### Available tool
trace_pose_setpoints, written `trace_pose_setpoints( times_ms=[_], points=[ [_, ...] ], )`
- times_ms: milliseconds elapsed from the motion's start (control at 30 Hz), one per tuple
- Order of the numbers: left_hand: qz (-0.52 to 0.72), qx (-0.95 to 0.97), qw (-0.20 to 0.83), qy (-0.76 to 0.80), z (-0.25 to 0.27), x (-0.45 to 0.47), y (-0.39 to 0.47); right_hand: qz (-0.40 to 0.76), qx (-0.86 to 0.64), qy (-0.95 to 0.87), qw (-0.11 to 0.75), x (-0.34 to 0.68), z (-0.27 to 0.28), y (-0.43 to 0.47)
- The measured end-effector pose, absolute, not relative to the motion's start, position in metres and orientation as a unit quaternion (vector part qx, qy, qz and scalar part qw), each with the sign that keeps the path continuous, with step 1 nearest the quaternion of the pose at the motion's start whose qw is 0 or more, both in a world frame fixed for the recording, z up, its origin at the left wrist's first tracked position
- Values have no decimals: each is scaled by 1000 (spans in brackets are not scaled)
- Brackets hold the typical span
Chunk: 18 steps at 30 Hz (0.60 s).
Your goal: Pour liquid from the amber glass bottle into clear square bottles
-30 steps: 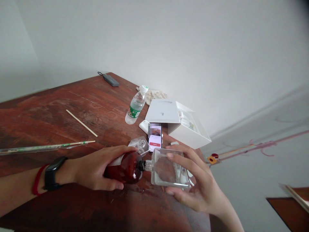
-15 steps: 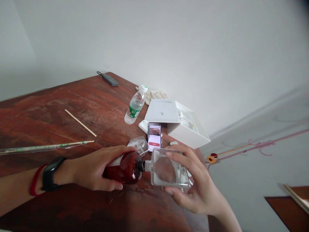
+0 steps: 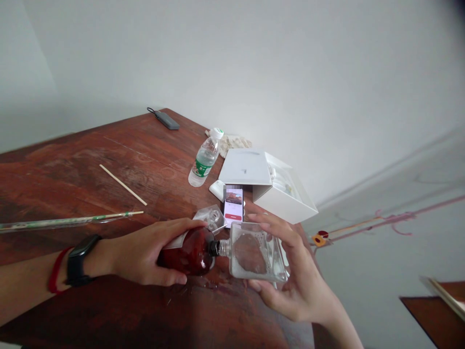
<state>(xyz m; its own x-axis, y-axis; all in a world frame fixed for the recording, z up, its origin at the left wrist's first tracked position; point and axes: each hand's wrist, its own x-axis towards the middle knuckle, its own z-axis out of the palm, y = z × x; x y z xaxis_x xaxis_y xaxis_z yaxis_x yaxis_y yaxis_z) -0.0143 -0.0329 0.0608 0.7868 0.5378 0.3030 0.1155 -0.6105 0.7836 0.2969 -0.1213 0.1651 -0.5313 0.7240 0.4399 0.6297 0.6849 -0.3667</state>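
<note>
My left hand (image 3: 148, 254) is wrapped round a reddish-brown bottle (image 3: 194, 252), which lies tilted on its side with its black neck (image 3: 213, 248) pointing right. That neck meets the threaded mouth of a clear square bottle (image 3: 250, 252); whether one sits inside the other I cannot tell. The clear bottle is also tipped sideways, with foam or bubbles on its inner walls. Its body is gripped by my right hand (image 3: 294, 266), thumb below and fingers above. Just behind the necks sits a small clear plastic piece (image 3: 210, 218). Wet spots (image 3: 203, 286) show on the table below.
A lit phone (image 3: 233, 203) leans against a white box (image 3: 243, 167), with an open white box part (image 3: 290, 194) beside it. A water bottle (image 3: 205, 157) stands further back. Chopsticks, one loose (image 3: 123, 184) and one wrapped (image 3: 72, 221), lie left. A grey device (image 3: 167, 120) rests near the far corner.
Fingers of my right hand have lifted and spread somewhat on the clear bottle. Both bottles keep nearly the same position, neck to neck.
</note>
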Motion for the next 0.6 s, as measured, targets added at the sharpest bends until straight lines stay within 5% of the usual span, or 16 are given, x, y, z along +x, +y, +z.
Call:
trace_pose_setpoints(
  times_ms=[600],
  points=[
    [265, 860, 392, 189, 59, -14, -32, 149, -393, -835, 355, 304, 151, -120]
  ],
)
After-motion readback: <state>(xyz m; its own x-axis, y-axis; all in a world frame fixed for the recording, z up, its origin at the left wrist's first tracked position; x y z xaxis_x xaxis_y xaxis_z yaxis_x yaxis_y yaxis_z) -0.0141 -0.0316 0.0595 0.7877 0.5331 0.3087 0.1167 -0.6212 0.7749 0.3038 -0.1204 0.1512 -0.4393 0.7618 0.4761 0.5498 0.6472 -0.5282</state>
